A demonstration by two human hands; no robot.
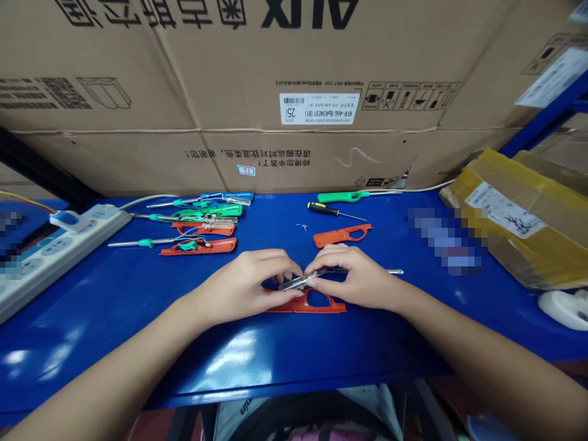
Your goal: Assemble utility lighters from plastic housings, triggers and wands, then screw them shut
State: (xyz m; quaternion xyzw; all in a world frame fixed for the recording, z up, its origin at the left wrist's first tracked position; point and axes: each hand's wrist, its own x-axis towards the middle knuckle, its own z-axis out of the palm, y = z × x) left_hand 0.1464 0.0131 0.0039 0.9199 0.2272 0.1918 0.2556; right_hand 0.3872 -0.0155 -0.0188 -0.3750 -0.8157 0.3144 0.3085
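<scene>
pinching the left end of the slim clear piece [294, 283] in the left grip [250, 282] and its right end in the right grip [361, 278], just over the orange shell [316, 309] on the blue table [248, 361], though hard to tell whether touching it. best to steady the piece from both ends, with only light fingertip pressure, and to mind the metal rod [395, 271] sticking out past the right grip, avoiding any twist. ease any loose wire away from the shell's edge, rather than forcing a snag.

The single view looks forward and down from the head over the blue table [367, 343].
</scene>
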